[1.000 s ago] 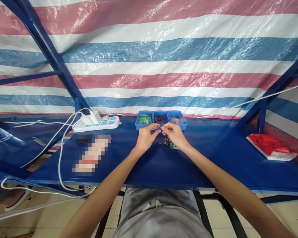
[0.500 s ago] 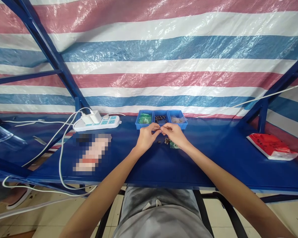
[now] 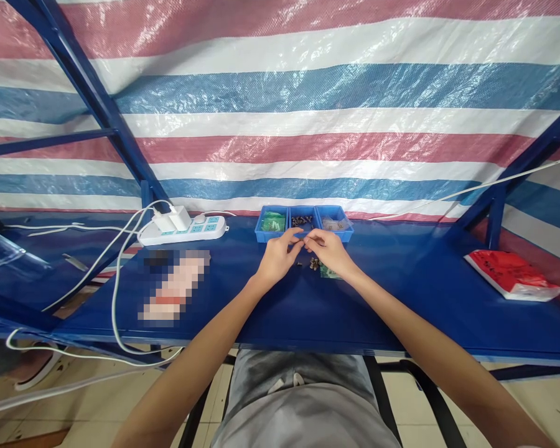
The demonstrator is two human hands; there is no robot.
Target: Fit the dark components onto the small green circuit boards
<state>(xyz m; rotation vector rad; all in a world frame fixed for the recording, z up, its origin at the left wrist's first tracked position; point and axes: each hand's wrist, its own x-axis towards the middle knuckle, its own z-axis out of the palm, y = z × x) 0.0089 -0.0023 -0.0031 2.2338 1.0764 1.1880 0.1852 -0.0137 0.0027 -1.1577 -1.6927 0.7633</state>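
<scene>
Just in front of the small blue bins, my left hand (image 3: 277, 257) and my right hand (image 3: 327, 251) meet over the blue table. On the left hand, thumb and forefinger point toward the right hand with a small gap between them. My right fingers are pinched together; whatever they hold is too small to make out. Below the right hand lies a little heap of brass-coloured parts (image 3: 314, 264), beside a green packet (image 3: 329, 272) partly covered by that hand. One tiny loose part (image 3: 299, 264) sits below the left fingertips.
Three joined blue bins (image 3: 273, 237) hold green packets, dark small parts and clear bags. A white power strip (image 3: 191, 233) with plugs and trailing cables stands left. A red and white package (image 3: 513, 275) lies right. Blue frame posts (image 3: 98, 106) and striped sheeting border the table (image 3: 401, 305).
My left thumb and forefinger have parted slightly from each other and from the right fingertips. The right hand stays pinched in nearly the same place.
</scene>
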